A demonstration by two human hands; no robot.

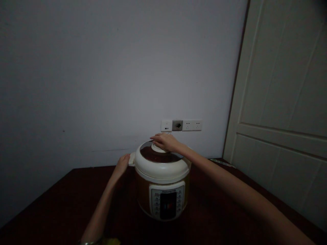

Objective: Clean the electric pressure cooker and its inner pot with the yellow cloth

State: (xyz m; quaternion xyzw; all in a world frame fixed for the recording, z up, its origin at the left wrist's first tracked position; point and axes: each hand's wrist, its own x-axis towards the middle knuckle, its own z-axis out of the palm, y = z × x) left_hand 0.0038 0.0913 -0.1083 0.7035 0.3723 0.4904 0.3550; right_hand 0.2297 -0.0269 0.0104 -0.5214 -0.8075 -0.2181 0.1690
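Note:
An electric pressure cooker (161,172) with a cream lid rim, a brown lid top and a front control panel (167,201) stands upright on the dark table. Over the round lid knob (157,148) lies my right hand (165,141), its fingers closed across it. My left hand (123,163) is at the cream side handle (131,159), closed against it, with most of its fingers hidden from view. The lid sits on the cooker body, and the dim light hides fine detail on the panel.
The dark red-brown table (76,197) meets a pale wall (107,75). Behind the cooker, a row of wall sockets (192,125) is mounted low on the wall. A panelled door (278,102) rises at the right. A thin flat strip (222,162) lies by the back right edge.

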